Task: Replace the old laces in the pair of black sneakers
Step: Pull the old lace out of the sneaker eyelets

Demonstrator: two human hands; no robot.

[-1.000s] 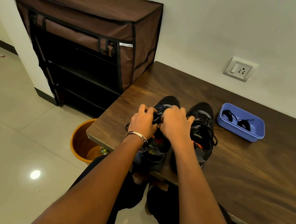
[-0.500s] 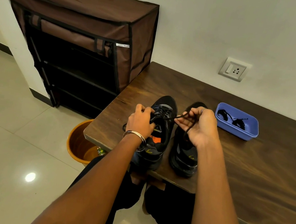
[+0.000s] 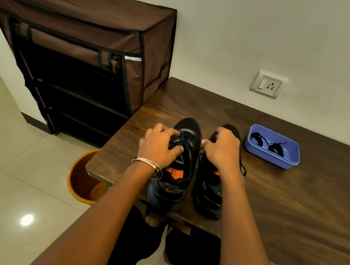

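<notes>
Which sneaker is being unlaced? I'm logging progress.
The left sneaker: the left hand holds it and the right hand pinches its lace; the right sneaker lies beside it.

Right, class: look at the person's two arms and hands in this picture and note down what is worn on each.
Both forearms are bare, with no sleeves or gloves in view. The left hand has a thin silver metal bangle round its wrist. The right hand and its wrist carry nothing: no watch or band shows.
</notes>
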